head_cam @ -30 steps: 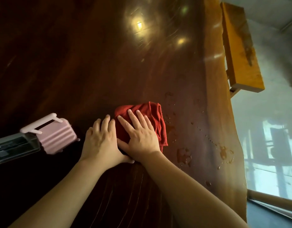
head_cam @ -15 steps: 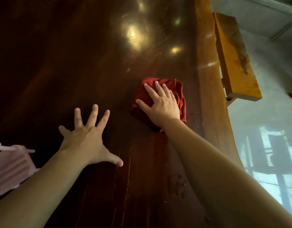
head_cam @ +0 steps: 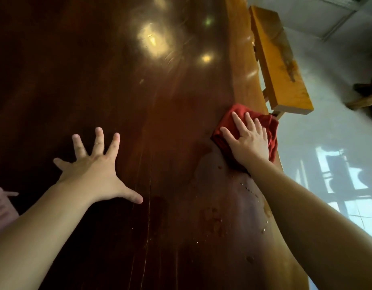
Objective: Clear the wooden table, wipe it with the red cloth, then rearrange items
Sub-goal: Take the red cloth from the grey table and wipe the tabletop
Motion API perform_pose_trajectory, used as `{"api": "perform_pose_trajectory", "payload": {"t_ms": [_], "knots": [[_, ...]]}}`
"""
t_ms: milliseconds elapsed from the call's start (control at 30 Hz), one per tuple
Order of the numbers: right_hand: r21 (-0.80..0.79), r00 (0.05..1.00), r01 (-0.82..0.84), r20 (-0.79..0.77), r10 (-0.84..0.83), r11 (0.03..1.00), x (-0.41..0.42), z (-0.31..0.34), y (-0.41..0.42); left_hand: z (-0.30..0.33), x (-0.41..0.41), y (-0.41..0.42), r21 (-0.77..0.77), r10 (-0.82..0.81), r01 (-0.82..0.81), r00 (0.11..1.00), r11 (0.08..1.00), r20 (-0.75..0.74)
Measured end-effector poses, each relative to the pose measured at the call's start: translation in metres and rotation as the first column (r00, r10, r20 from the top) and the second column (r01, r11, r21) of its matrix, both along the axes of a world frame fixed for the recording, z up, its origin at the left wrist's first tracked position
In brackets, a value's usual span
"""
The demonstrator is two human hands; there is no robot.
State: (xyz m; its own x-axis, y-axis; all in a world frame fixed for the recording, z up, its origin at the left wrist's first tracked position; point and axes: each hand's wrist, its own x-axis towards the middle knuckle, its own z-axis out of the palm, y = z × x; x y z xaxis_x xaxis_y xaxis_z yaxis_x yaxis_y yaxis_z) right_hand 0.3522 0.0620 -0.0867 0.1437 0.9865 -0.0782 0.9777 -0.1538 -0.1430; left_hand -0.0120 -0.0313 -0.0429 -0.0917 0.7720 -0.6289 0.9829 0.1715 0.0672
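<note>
A dark, glossy wooden table (head_cam: 139, 101) fills most of the view. The red cloth (head_cam: 227, 120) lies bunched at the table's right edge, part of it hanging over the rim. My right hand (head_cam: 248, 140) presses flat on top of the cloth, fingers spread and pointing away from me. My left hand (head_cam: 95, 174) rests palm down on bare wood to the left, fingers wide apart, holding nothing. A wet smear and small droplets (head_cam: 250, 191) mark the wood just in front of the cloth.
A light wooden bench (head_cam: 279, 65) stands beside the table's right edge, over a pale tiled floor (head_cam: 327, 143). A pink ribbed object (head_cam: 1, 210) shows partly at the left border. Light reflections shine on the far tabletop.
My right hand has slid the red cloth from the table's middle out to the right edge. My left hand came off the cloth and spread flat on the wood.
</note>
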Motion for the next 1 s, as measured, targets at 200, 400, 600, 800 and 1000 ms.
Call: {"api": "perform_pose_trajectory", "payload": {"t_ms": [200, 400, 600, 800, 1000], "knots": [[0.005, 1.0, -0.017, -0.012, 0.017, 1.0, -0.018, -0.001, -0.048, 0.002, 0.007, -0.003, 0.053, -0.061, 0.059, 0.998, 0.997, 0.035], [-0.002, 0.999, -0.041, -0.03, 0.041, 0.999, -0.061, 0.002, -0.093, -0.003, 0.019, -0.038, 0.069, -0.195, 0.193, 0.98, 0.979, 0.031], [0.011, 0.991, -0.124, -0.054, 0.124, 0.992, -0.109, 0.006, -0.141, -0.003, 0.005, -0.074, 0.045, -0.194, 0.193, 0.981, 0.98, 0.009], [0.066, 0.953, -0.284, -0.086, 0.289, 0.956, -0.162, 0.006, -0.199, -0.003, -0.008, -0.108, 0.027, -0.176, 0.176, 0.984, 0.984, -0.009], [0.06, 0.851, -0.509, -0.113, 0.512, 0.859, -0.139, 0.005, -0.215, -0.002, 0.004, -0.12, 0.007, -0.179, 0.179, 0.984, 0.984, -0.009]]}}
